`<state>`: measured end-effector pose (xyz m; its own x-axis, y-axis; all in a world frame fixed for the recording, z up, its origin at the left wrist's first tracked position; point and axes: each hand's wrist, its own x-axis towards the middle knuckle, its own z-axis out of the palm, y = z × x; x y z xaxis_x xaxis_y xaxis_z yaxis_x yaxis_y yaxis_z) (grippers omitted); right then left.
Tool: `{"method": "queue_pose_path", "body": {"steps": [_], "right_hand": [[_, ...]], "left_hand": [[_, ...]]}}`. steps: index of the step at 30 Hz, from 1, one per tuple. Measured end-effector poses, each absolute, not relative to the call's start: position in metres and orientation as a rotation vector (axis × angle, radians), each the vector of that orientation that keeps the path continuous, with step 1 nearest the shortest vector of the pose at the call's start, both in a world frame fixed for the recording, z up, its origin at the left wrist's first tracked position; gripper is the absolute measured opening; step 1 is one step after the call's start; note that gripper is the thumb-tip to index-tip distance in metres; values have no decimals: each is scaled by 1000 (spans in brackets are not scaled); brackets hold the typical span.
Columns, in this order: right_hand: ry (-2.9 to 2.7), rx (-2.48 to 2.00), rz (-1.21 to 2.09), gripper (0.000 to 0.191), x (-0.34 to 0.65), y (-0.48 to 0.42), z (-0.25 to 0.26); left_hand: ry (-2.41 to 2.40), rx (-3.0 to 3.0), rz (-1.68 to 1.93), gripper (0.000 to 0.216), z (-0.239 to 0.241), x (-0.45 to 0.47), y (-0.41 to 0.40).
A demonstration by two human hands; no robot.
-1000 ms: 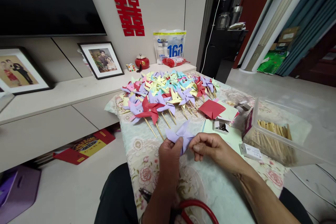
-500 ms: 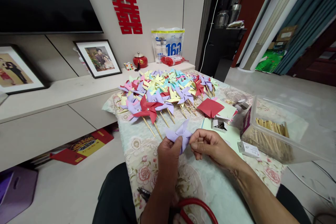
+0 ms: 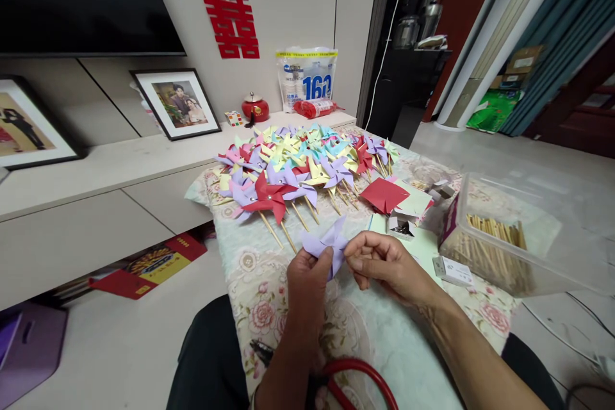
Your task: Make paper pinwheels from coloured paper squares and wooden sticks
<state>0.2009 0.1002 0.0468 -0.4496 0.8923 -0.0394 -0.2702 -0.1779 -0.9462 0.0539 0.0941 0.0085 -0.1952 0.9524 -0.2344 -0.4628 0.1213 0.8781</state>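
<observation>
A light purple paper pinwheel head point(image 3: 327, 245) with folded blades is pinched between the thumb and fingers of my left hand point(image 3: 310, 278), over the near part of the table. My right hand point(image 3: 384, 264) is closed in a pinch at the pinwheel's right edge; what its fingertips hold is too small to make out. Beyond my hands, many finished pinwheels point(image 3: 271, 198) in red, purple, yellow and blue lie heaped on wooden sticks. Slit red paper squares point(image 3: 384, 195) lie to the right, behind a small open box of dark metal pieces point(image 3: 400, 227).
A clear plastic tub point(image 3: 480, 262) of wooden sticks stands at the table's right, beside a small white box point(image 3: 452, 270). Red-handled scissors point(image 3: 360, 366) lie near my lap. Pale green paper point(image 3: 425, 248) is under the small boxes. A flowered cloth point(image 3: 262, 307) covers the table.
The view has shifted very slightly. Both hands stay around the purple pinwheel head, with my right fingertips a touch closer in against its edge.
</observation>
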Motion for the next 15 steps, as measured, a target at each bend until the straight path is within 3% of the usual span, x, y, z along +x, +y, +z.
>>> {"method": "queue_pose_path", "body": {"steps": [10, 15], "right_hand": [[-1310, -865, 1627, 21, 205, 102, 47], [-1508, -1056, 1321, 16, 205, 97, 55]], "left_hand": [[1130, 584, 1424, 28, 11, 55, 93], [1164, 628, 1427, 26, 13, 56, 93]]}}
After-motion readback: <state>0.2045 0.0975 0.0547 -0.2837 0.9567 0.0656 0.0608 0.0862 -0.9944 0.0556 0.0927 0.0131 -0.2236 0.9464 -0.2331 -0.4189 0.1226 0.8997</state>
